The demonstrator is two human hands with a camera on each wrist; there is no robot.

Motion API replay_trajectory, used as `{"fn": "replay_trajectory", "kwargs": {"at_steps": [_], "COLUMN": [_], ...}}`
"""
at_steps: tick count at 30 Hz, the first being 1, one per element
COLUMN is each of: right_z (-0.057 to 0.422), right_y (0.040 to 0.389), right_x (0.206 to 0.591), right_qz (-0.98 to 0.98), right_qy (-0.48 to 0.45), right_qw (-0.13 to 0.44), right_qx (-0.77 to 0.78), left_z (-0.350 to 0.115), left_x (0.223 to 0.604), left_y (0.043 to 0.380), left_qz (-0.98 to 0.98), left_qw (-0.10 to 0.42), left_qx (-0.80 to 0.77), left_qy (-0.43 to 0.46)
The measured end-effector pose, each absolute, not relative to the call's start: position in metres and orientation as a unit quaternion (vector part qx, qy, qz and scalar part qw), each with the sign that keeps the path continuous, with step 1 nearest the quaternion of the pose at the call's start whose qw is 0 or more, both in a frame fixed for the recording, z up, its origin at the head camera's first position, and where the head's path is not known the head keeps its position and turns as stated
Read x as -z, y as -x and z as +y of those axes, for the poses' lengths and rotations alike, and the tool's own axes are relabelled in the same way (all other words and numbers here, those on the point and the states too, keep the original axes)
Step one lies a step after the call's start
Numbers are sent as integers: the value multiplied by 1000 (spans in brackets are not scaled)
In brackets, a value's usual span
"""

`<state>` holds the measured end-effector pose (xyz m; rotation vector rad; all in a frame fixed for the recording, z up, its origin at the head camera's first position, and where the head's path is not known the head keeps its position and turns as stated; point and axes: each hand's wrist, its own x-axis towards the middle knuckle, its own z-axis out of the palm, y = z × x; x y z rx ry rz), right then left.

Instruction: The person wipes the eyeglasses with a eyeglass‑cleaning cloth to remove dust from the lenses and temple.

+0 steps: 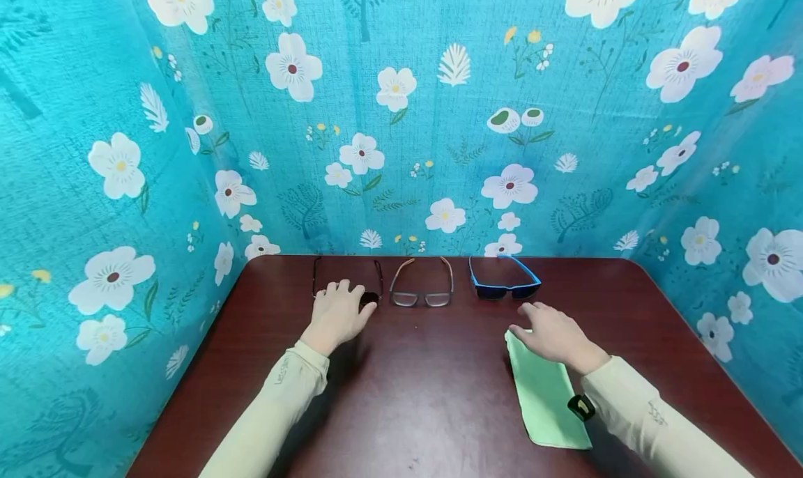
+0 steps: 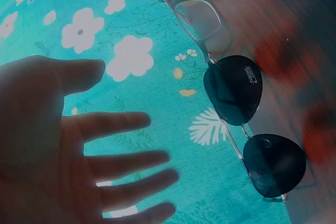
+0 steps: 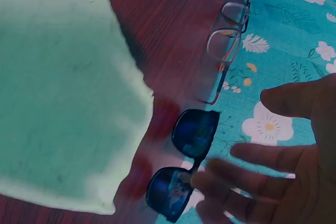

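Observation:
Three pairs of eyewear lie in a row at the table's far side. My left hand (image 1: pixel 339 315), fingers spread, hovers over the aviator sunglasses (image 2: pixel 233 90) at the left of the row. It covers much of them in the head view, leaving one dark lens (image 1: pixel 369 298) showing. In the middle are clear glasses (image 1: pixel 405 299) with brown temples. Blue-framed sunglasses (image 1: pixel 492 292) lie at the right. Just in front of these my right hand (image 1: pixel 555 333) reaches out with loose fingers, holding nothing. Below it a light green cloth (image 1: pixel 552 408) is spread out, partly hidden by that hand.
The table (image 1: pixel 414 373) is dark reddish-brown and glossy, with rounded far corners. A blue flowered curtain (image 1: pixel 408 157) rises behind the eyewear and along both sides. A small dark device (image 1: pixel 581 407) is strapped at the right wrist, above the cloth.

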<state>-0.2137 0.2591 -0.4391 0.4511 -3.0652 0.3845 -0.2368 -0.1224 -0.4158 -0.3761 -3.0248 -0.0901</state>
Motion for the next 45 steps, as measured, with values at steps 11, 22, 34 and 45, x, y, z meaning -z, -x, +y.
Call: {"fn": "replay_trajectory", "kwargs": {"at_steps": [11,22,34,45], "right_z": [280,298,310,305], "right_y": [209,205,204,205], "right_x": [454,468,480,490], "right_qz": [-985,-988,-988,-989], "right_qy": [-119,-52,-21,-60], "right_qw": [-55,-105,-139,-79], "right_qx": [-113,-99,-66,-108], "left_z": [-138,-158,-173,-174], "left_x": [420,444,464,472], "left_y": [250,272,293,304], "left_qz": [-988,-989,-986,-982], "left_qw": [49,27,3,21], "left_qx": [32,19,54,58], "left_qy": [145,144,157,181]}}
